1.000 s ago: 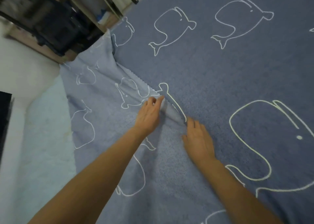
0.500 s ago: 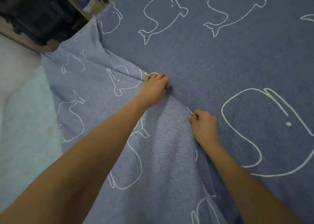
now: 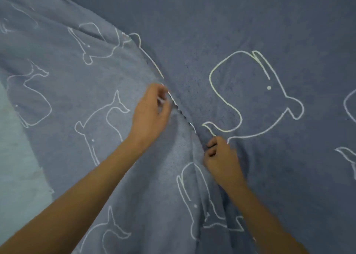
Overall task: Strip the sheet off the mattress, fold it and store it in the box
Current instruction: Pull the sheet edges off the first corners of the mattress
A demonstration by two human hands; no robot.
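- Blue sheet [image 3: 250, 22] with white whale outlines covered nearly the whole view; its left portion lay folded back over itself, paler side up.
- The sheet's edge [image 3: 181, 113] — a thin white stitched line — ran diagonally from far left down toward near centre, between the paler folded part and the darker flat part.
- Left hand [image 3: 150, 113] sat on the paler side, just left of that edge, fingers curled and pinching the fabric at the hem; motion blur softened the fingertips.
- Right hand [image 3: 221, 157] was nearer and to the right, closed in a loose fist on the same edge — fabric bunched into creases below it.
- The two hands were near each other along the edge, not touching.
- One large whale outline [image 3: 250, 91] lay on the flat sheet just beyond the right hand.
- Pale bare mattress surface [image 3: 17, 167] showed at the left, uncovered where the sheet had been turned back.
- No box in view.
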